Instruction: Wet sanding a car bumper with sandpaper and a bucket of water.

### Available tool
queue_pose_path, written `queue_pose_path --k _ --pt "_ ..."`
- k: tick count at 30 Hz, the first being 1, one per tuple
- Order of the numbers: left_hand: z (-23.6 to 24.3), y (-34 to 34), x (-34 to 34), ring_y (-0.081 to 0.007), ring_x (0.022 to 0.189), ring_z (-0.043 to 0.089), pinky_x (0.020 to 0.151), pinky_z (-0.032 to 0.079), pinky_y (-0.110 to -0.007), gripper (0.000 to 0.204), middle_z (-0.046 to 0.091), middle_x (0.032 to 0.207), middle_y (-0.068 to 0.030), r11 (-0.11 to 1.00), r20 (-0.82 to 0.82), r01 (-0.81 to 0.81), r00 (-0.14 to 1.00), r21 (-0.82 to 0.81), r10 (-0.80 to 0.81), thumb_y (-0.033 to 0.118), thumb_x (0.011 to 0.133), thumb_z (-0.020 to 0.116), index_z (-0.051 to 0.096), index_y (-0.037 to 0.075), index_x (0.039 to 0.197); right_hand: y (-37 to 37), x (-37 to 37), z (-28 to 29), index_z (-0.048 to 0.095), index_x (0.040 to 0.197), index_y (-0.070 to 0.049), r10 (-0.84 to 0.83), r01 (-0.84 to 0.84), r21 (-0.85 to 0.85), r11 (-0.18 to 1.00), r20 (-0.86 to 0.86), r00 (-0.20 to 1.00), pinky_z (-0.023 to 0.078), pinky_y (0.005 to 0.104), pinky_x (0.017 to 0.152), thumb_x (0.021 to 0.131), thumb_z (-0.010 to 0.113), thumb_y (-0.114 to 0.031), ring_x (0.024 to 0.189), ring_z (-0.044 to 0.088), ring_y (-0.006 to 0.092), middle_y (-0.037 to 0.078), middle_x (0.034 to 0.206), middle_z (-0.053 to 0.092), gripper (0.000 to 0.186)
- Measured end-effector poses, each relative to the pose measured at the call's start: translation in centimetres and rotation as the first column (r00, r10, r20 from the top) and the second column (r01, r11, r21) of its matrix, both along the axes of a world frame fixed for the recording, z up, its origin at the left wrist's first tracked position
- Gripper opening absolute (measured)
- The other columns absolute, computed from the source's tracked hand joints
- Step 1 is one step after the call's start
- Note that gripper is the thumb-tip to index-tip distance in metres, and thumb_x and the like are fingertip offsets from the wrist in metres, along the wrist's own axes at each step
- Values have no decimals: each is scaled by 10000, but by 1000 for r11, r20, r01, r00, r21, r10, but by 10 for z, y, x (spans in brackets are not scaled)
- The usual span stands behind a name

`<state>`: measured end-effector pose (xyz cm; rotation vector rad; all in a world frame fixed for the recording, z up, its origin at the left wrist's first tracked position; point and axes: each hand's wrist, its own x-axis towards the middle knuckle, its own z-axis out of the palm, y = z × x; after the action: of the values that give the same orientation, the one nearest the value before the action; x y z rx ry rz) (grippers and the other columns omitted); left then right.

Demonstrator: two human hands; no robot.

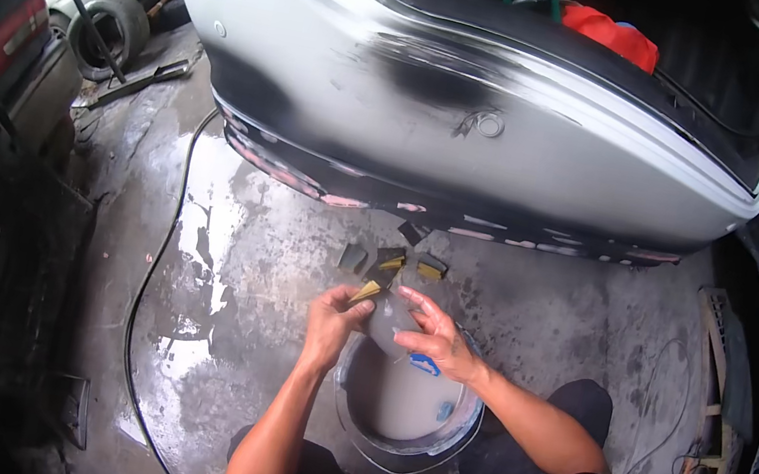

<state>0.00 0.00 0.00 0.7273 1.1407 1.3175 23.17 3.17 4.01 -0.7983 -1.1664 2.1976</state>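
My left hand (332, 318) pinches a small folded piece of sandpaper (366, 292), yellow on one side, just above a grey bucket (462, 432) of murky water. My right hand (436, 336) is held beside it over the bucket, fingers spread, touching a wet grey sheet (387, 325) that hangs between both hands. Several more folded sandpaper pieces (393, 261) lie on the concrete floor just beyond my hands. A silver car rear bumper (438, 136) with dark sanded patches rises in front of me.
A black hose (156, 248) runs along the wet floor on my left. A tyre (111, 32) and another car stand at far left. The open boot holds a red cloth (613, 33). A wooden frame (712, 397) leans at right.
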Motion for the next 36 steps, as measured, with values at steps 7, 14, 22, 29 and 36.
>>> queue_pose_path --k 7,14,22,29,36 --pt "20 -10 8 -188 850 754 695 654 -343 157 778 1023 -88 996 189 75 980 -39 -67 65 1025 746 688 21 1165 -4 4 24 583 1491 -9 -140 65 262 963 280 950 587 353 970 962 789 -139 1139 692 174 75 1242 733 582" --pt "17 -6 12 -193 810 745 694 656 -348 104 769 1005 -97 996 209 86 974 20 -88 33 1020 740 700 7 1112 -3 7 27 684 1412 -49 -95 98 -21 995 100 990 633 418 886 963 787 -144 1062 694 167 31 1146 748 470" --pt "12 -6 28 -161 902 729 772 606 -307 126 749 1003 -64 991 -136 108 986 79 -97 57 981 777 763 -33 1068 13 8 47 682 1361 -13 -507 -369 888 276 460 729 587 427 801 894 850 -184 924 746 349 183 1038 764 526" --pt "33 -6 49 -190 1019 724 868 585 -339 355 758 1174 -116 983 -7 126 992 131 -126 80 999 759 697 -25 1332 20 8 58 730 1115 -79 -457 -332 855 398 498 737 568 479 725 926 833 -274 836 733 363 170 948 733 290" --pt "10 2 35 -326 1152 729 958 582 -426 467 746 1271 -200 991 -488 7 871 136 61 117 1017 696 616 10 1464 117 19 282 650 950 -56 -778 -573 677 -462 2 629 552 451 629 880 867 -389 711 700 347 136 802 687 403"
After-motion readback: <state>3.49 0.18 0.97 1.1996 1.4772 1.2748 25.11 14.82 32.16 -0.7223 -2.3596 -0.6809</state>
